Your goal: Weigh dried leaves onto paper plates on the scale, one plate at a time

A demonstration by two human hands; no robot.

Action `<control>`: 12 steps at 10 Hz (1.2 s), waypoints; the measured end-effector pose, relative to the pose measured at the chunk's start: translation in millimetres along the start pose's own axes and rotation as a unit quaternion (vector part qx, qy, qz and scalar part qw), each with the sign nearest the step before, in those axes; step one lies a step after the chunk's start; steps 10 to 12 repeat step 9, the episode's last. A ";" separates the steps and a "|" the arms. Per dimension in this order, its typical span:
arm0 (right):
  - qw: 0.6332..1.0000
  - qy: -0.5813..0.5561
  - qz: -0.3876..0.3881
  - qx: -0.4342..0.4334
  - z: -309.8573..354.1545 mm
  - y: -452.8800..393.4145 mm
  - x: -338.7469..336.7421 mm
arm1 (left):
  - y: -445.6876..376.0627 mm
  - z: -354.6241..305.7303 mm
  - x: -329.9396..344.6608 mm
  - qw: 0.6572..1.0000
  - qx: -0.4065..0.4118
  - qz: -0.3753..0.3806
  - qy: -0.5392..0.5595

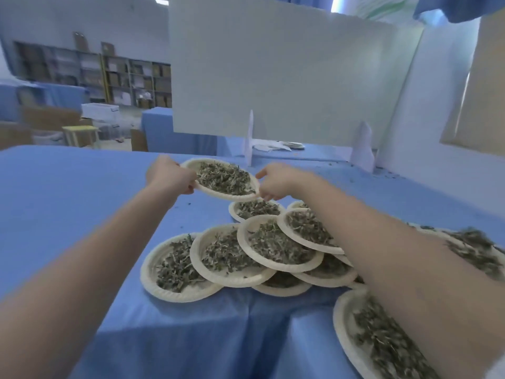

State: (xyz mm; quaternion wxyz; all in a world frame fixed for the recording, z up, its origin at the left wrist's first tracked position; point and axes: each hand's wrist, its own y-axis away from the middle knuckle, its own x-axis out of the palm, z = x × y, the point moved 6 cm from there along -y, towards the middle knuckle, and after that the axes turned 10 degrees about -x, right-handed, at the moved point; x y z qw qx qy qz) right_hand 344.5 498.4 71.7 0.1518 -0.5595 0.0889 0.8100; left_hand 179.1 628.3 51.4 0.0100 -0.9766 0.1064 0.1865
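- Both arms are stretched out over the bench [68, 203], which has a blue cloth on it, and between them they're holding up one paper plate [191, 166] full of dried leaves [224, 178].
- The left hand [169, 175] has the plate's left rim, fingers curled round the edge, thumb side on top.
- The right hand [274, 181] has the right rim, fingers curled under it and pinching the edge.
- That held plate sits tilted a bit, lower on its near-right side, and looks lifted clear of the cloth, though it's a bit blurry so hard to be sure.
- Nearer the camera than the held plate is a pile of filled plates [246, 255], overlapping each other like shingles, all loaded with the same greenish-brown leaves.
- One more filled plate [344, 329] is nearest of all, to the right of the pile and partly hidden under the right forearm.
- More leaves [475, 250] show on the far right, past that forearm.
- Beyond the held plate stands a big white board [273, 77] on small white feet, with loose leaf crumbs scattered on the cloth near its base.
- Behind the board's foot lies what looks like a few empty plates [293, 145], too small to tell more.
- Way off left of the board there are shelves [93, 75] with boxes, and a small yellow stool [80, 135].
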 end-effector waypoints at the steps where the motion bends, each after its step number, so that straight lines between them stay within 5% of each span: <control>1: 0.998 0.024 0.065 0.012 8.7 -33.1 36.5 | -25.1 32.6 4.1 0.998 -0.032 -0.010 -0.055; 6: 0.965 0.201 0.169 0.002 21.9 -91.9 110.6 | -88.9 122.4 25.8 0.974 -0.069 0.001 -0.215; 9: 0.986 0.149 0.065 -0.036 34.4 -72.9 78.9 | -49.8 66.5 25.5 0.963 0.011 -0.041 -0.268; 12: 0.986 0.149 0.065 -0.036 34.4 -72.9 78.9 | -49.8 66.5 25.5 0.963 0.011 -0.041 -0.268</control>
